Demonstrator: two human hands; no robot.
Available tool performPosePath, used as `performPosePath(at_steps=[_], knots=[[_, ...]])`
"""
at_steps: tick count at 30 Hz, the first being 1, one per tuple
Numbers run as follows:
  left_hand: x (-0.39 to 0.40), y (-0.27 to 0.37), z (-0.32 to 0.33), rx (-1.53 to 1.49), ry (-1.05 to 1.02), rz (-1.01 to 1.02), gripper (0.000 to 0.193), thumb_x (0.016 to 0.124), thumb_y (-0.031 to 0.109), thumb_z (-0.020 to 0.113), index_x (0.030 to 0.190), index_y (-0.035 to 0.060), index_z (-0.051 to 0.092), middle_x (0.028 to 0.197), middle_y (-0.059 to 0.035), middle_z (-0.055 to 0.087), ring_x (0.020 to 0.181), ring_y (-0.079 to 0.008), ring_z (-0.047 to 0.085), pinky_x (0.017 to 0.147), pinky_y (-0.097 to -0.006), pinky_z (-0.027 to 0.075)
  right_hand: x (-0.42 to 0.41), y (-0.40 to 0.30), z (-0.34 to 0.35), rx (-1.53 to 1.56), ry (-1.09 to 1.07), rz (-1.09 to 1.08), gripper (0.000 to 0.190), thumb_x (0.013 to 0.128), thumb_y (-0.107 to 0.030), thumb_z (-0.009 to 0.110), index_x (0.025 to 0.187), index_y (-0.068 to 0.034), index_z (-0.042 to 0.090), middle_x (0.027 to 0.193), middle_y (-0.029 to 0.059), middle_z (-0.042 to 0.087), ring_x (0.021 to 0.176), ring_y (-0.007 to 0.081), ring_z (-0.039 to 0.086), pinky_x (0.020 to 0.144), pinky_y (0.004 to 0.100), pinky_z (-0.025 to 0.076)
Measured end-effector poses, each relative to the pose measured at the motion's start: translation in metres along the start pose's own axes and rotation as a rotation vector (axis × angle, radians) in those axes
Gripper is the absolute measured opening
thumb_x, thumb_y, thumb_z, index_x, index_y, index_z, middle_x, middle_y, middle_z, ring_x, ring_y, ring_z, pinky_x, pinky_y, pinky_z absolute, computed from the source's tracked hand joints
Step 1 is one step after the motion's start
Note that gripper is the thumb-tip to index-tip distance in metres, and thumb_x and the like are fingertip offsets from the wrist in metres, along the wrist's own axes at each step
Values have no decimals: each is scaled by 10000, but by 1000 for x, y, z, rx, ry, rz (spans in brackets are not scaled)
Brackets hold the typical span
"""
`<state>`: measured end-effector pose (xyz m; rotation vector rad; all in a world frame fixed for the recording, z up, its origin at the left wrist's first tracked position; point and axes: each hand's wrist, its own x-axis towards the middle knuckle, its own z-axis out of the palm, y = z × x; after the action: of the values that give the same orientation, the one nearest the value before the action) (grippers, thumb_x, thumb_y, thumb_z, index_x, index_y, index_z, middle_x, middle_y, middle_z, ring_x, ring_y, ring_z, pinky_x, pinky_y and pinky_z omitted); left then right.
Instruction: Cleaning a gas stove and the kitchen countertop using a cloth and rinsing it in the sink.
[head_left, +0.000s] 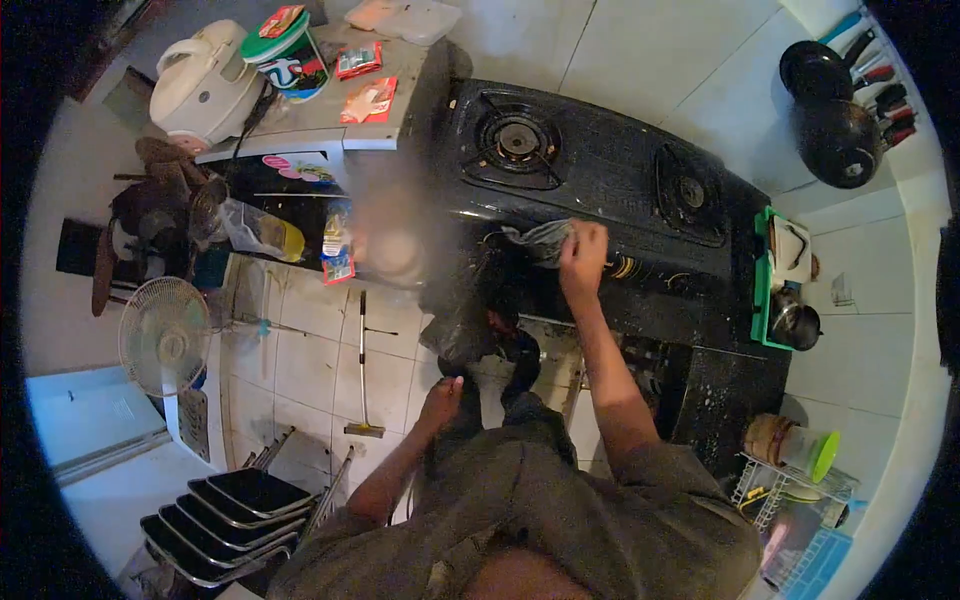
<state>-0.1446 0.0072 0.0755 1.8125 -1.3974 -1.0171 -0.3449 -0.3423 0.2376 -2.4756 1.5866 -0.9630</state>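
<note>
A two-burner gas stove (600, 172) with a black top lies before me. My right hand (585, 251) is at its front edge, its fingers closed on a crumpled grey cloth (544, 238) that trails to the left. Just right of that hand is a control knob (624, 265) on the stove's front. The left burner (517, 139) and the right burner (691, 192) are beyond the hand. My left hand (442, 401) hangs low beside my leg, its fingers curled; whether it holds anything cannot be told.
A rice cooker (206, 82), a green-lidded tub (289, 60) and red packets (370, 100) stand on the left counter. A floor squeegee (364, 375) lies on the tiles near a fan (165, 335). Pans (836, 142) hang at right above a green tray (760, 292).
</note>
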Motion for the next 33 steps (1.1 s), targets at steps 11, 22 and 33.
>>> performPosePath(at_steps=[11,22,33], knots=[[-3,9,-18,93,48,-26,474,1039,384,403,845,-22,554,803,-292,581,790,-495,574,712,-544,451,76,-126,81,692,-37,-79,228,833,3,573,1046,15,655,993,175,674,888,358,649,791,402,510],[-28,-1,-23,-14,175,-129,444,1041,358,414,859,-19,561,822,-302,585,804,-510,575,725,-547,457,117,-119,8,762,444,426,191,872,24,598,1056,-16,625,962,109,661,857,222,637,784,339,500],[-20,-15,-28,80,316,55,402,1032,326,462,904,-38,576,887,-299,609,876,-511,585,748,-526,471,156,-118,33,572,-59,-57,244,817,-2,587,1048,-20,666,932,95,700,832,170,653,771,305,517]])
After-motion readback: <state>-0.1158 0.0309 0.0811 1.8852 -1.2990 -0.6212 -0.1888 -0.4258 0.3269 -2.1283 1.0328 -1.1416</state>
